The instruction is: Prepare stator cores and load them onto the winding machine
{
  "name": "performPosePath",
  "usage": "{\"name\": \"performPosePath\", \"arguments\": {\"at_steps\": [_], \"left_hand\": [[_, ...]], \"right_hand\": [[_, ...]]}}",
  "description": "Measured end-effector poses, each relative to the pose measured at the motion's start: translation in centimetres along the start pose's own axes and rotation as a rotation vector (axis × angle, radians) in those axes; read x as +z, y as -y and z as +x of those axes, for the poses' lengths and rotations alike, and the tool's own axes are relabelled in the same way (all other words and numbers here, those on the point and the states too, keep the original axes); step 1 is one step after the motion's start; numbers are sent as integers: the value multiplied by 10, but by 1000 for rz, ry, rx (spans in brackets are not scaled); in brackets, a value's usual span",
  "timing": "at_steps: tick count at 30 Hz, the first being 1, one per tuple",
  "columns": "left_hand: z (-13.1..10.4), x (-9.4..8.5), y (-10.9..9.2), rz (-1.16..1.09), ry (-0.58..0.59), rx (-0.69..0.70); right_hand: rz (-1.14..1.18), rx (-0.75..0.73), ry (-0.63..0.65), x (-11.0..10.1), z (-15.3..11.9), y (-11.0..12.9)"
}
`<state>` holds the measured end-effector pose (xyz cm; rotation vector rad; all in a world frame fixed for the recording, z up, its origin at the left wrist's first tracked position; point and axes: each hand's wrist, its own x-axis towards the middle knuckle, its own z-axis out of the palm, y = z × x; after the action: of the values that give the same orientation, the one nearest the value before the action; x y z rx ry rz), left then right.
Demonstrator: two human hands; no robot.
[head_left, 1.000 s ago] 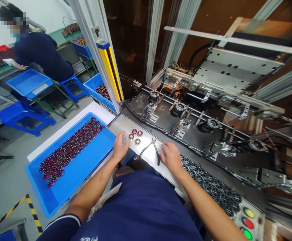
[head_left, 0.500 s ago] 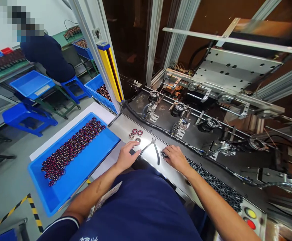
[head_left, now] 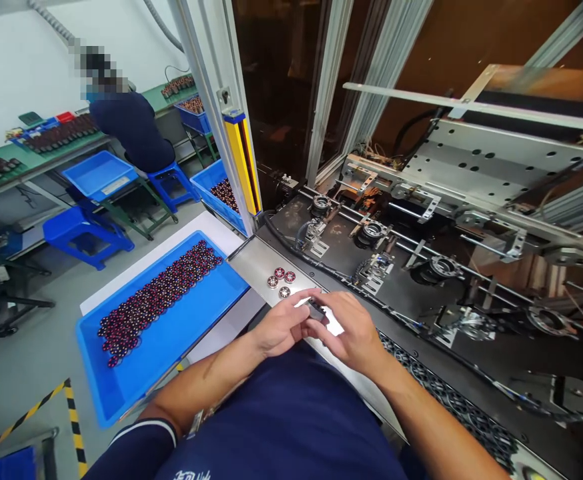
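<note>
My left hand (head_left: 285, 327) and my right hand (head_left: 349, 327) meet in front of my body over the metal ledge (head_left: 256, 260). Between their fingertips is a small dark round part (head_left: 315, 310), pinched from both sides; fingers cover much of it. Just beyond my left hand lie several small red-and-silver wound motor cores (head_left: 284, 292) in a loose cluster. The cutting pliers seen earlier on the ledge are out of sight now, in the area my hands cover.
A blue tray (head_left: 91, 373) at left holds rows of similar cores (head_left: 161, 293). Black ring parts (head_left: 446, 393) fill the ledge at right. Machine fixtures (head_left: 371, 233) stand beyond the ledge, beside a yellow sensor post (head_left: 244, 163). A seated person (head_left: 131, 130) works at far left.
My right hand has lifted the dark part off the ledge and moved it left. My left hand has left the cores and closed on the part too. The view has shifted.
</note>
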<state>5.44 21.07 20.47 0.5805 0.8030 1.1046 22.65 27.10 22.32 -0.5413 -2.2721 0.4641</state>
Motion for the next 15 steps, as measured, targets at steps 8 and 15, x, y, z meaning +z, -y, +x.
{"name": "performPosePath", "arguments": {"at_steps": [8,15], "left_hand": [[3,12,-4,-138,29,80],[12,14,-18,251,31,411]], "right_hand": [[-9,4,-163,-16,2,7],[52,44,-199,-27,1,13]]}}
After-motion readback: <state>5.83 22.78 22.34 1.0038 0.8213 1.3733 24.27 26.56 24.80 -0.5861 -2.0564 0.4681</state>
